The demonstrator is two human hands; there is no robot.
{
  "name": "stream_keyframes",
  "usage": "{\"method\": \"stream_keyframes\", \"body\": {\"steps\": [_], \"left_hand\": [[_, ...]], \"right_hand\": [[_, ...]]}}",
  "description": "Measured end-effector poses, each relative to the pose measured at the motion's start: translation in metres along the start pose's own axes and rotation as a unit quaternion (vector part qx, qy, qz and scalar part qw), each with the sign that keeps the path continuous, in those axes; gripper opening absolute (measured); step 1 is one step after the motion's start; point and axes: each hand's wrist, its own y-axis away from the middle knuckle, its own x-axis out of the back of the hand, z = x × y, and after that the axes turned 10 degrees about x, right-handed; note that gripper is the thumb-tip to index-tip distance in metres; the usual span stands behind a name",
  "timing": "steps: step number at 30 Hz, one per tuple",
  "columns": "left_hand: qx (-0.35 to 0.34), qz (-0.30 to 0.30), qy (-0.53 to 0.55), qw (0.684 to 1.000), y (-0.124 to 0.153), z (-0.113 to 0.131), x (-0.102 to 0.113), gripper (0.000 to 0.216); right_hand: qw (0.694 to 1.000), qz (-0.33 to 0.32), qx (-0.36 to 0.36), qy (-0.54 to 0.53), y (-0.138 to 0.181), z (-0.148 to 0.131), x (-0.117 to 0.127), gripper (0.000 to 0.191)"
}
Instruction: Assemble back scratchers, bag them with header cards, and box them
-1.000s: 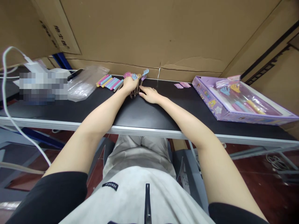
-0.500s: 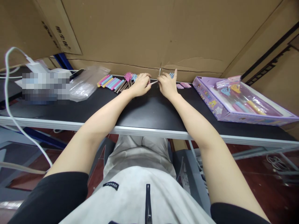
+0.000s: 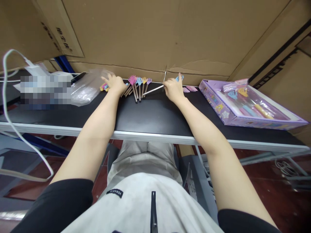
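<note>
My right hand [image 3: 174, 89] is closed around a back scratcher with a blue claw head [image 3: 179, 78]. Its bare metal rod [image 3: 154, 90] sticks out to the left of the fingers. Over a row of coloured handle grips [image 3: 105, 86] is my left hand [image 3: 115, 83], fingers apart, hiding most of the row; whether it touches a grip cannot be made out. Between the hands lie several back scratchers without grips, their metal rods [image 3: 136, 94] pointing toward me and their heads pink [image 3: 132, 79], blue [image 3: 139, 81], yellow [image 3: 144, 80] and purple [image 3: 149, 81].
A clear plastic bag [image 3: 85, 92] lies left of the grips. Small pink cards [image 3: 191, 88] are right of my right hand. Further right stands a purple box [image 3: 225, 113] with packed back scratchers. Cardboard [image 3: 145, 38] walls the back, and a white cable [image 3: 24, 137] hangs at left.
My left hand has moved left from the back scratcher's rod to the row of grips. That uncovers the claw heads and the rod, which my right hand still holds.
</note>
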Motion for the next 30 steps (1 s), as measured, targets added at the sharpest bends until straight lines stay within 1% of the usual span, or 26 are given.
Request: {"method": "stream_keyframes", "body": {"steps": [3, 8, 11, 13, 16, 18, 20, 22, 24, 26, 28, 30], "left_hand": [[0.006, -0.006, -0.028, 1.0, 0.002, 0.002, -0.005, 0.067], [-0.008, -0.03, -0.049, 0.998, 0.004, 0.005, -0.005, 0.068], [-0.007, -0.058, -0.024, 0.998, 0.002, 0.003, -0.006, 0.066], [0.001, -0.065, 0.002, 0.998, -0.001, 0.001, -0.008, 0.07], [0.037, -0.075, 0.047, 0.995, -0.007, -0.001, -0.011, 0.083], [0.06, -0.082, 0.066, 0.993, -0.012, -0.003, -0.013, 0.084], [0.076, -0.074, 0.072, 0.992, -0.015, -0.004, -0.014, 0.079], [0.079, -0.049, 0.1, 0.991, -0.018, -0.003, -0.014, 0.074], [0.064, -0.025, 0.153, 0.986, -0.019, -0.001, -0.014, 0.07], [0.021, -0.019, 0.202, 0.979, -0.019, 0.003, -0.015, 0.061], [-0.045, -0.044, 0.239, 0.969, -0.018, 0.009, -0.015, 0.048], [-0.108, -0.088, 0.274, 0.952, -0.016, 0.014, -0.016, 0.039]], "right_hand": [[1.0, 0.003, 0.005, -0.01, 0.0, -0.002, 0.003, 0.043], [1.0, 0.0, 0.001, -0.013, 0.001, -0.006, 0.007, 0.042], [1.0, -0.007, -0.001, -0.011, 0.001, -0.007, 0.007, 0.042], [1.0, -0.014, -0.002, -0.008, 0.001, -0.007, 0.007, 0.043], [1.0, -0.025, -0.004, 0.003, 0.001, -0.007, 0.005, 0.043], [1.0, -0.029, -0.005, 0.009, 0.001, -0.007, 0.004, 0.043], [0.999, -0.032, -0.004, 0.012, 0.001, -0.009, 0.005, 0.043], [0.999, -0.035, -0.002, 0.015, 0.001, -0.011, 0.007, 0.044], [0.999, -0.047, -0.005, 0.018, 0.0, -0.014, 0.012, 0.044], [0.997, -0.072, -0.017, 0.022, 0.0, -0.017, 0.017, 0.044], [0.994, -0.097, -0.035, 0.025, -0.001, -0.018, 0.022, 0.043], [0.992, -0.107, -0.054, 0.027, -0.002, -0.016, 0.025, 0.044]]}}
